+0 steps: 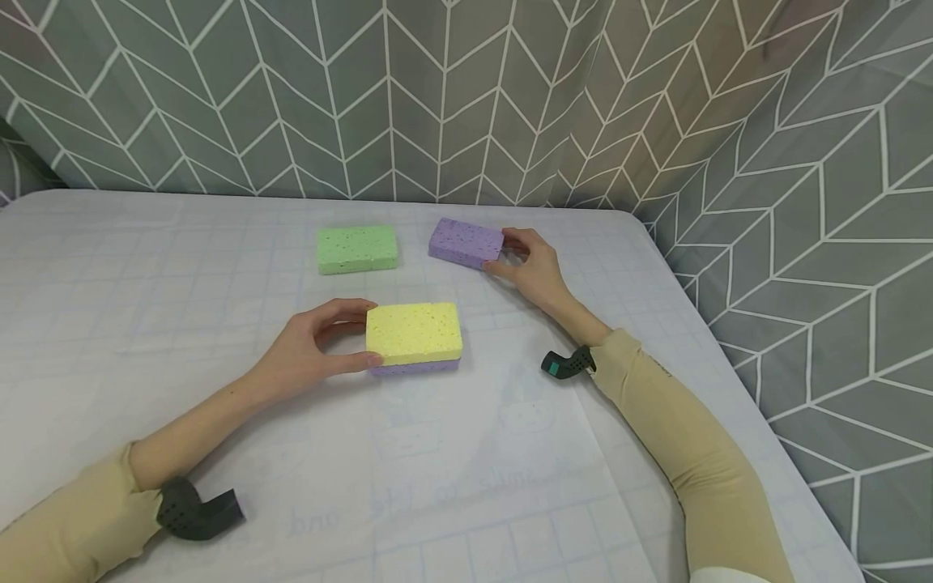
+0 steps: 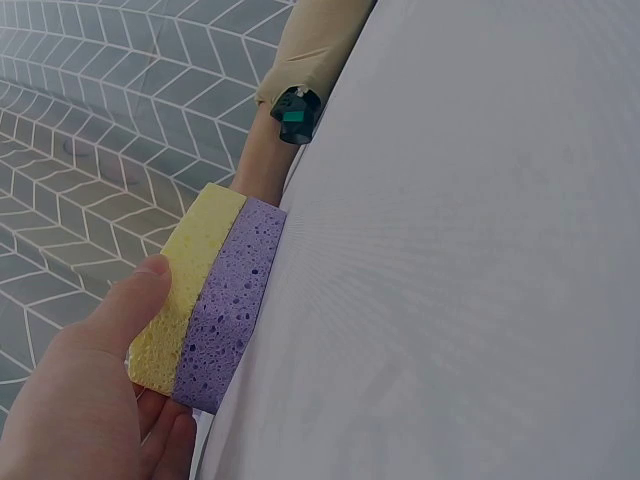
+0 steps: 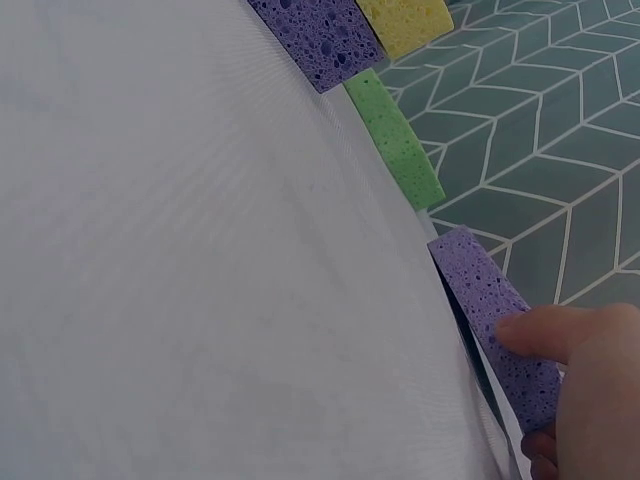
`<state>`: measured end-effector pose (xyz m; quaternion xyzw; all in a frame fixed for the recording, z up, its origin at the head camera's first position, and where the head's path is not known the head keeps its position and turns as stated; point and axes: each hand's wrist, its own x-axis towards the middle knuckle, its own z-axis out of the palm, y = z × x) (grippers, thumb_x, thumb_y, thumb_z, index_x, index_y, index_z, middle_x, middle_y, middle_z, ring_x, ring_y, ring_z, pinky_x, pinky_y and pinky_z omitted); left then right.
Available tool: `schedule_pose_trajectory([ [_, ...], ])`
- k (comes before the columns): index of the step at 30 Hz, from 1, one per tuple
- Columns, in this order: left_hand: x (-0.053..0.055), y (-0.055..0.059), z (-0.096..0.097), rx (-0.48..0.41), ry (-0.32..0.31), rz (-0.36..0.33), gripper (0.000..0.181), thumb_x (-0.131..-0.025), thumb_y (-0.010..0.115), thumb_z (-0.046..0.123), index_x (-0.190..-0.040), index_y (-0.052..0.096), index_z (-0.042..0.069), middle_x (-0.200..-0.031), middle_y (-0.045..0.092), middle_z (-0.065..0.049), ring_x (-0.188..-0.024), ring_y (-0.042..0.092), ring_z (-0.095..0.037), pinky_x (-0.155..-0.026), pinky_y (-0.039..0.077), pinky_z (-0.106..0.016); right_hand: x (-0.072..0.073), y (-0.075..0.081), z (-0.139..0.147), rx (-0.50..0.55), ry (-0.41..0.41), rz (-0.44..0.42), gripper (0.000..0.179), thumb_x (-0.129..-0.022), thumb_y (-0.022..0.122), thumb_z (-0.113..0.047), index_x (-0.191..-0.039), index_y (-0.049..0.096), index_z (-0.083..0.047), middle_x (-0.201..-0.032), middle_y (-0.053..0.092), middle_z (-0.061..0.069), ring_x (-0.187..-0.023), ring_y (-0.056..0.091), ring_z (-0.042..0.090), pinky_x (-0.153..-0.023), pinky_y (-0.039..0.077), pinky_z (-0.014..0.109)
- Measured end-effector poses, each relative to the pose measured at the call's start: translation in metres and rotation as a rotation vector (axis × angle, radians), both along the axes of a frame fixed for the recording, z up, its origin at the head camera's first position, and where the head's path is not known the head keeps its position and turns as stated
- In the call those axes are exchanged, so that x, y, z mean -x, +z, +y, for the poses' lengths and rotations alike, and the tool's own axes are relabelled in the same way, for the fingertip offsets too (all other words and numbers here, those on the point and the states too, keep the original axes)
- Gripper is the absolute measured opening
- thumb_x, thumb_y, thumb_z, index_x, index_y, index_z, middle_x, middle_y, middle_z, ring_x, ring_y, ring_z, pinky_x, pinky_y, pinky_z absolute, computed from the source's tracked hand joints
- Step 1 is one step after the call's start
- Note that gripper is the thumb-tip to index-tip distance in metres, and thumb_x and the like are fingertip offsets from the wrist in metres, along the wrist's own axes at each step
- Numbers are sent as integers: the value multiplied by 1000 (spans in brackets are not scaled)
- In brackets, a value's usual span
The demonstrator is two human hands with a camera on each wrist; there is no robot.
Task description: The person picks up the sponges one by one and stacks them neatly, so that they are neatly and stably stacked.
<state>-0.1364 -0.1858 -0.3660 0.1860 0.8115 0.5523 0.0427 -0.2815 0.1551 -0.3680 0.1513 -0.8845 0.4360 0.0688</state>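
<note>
A yellow sponge [image 1: 413, 333] lies flat on top of a purple sponge [image 2: 228, 305], their edges nearly lined up. My left hand [image 1: 315, 344] grips the left end of the yellow one, thumb at the near edge and fingers at the far edge. Farther back, my right hand [image 1: 534, 267] pinches the right end of a second purple sponge [image 1: 466, 242] between thumb and fingers. In the right wrist view this sponge sits slightly tilted, with a dark gap under part of it. A green sponge [image 1: 357, 249] rests on the table to its left, touched by neither hand.
The white table [image 1: 219, 243] carries a faint grid and some faint lettering. Grey curtain [image 1: 415, 105] with white lines hangs along the back and right edges. A dark device is worn at each sleeve cuff.
</note>
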Motion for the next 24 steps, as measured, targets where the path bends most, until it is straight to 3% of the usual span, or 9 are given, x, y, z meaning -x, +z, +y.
schedule_pose_trajectory([
  [24, 0, -1, -1, 11, 4, 9, 63, -79, 87, 20, -135, 58, 14, -133, 62, 0, -118, 61, -8, -105, 45, -16, -2, 2, -2, 19, -12, 11, 66, -82, 83, -23, -139, 54, -3, -131, 58, 11, -122, 56, 26, -109, 45, 37],
])
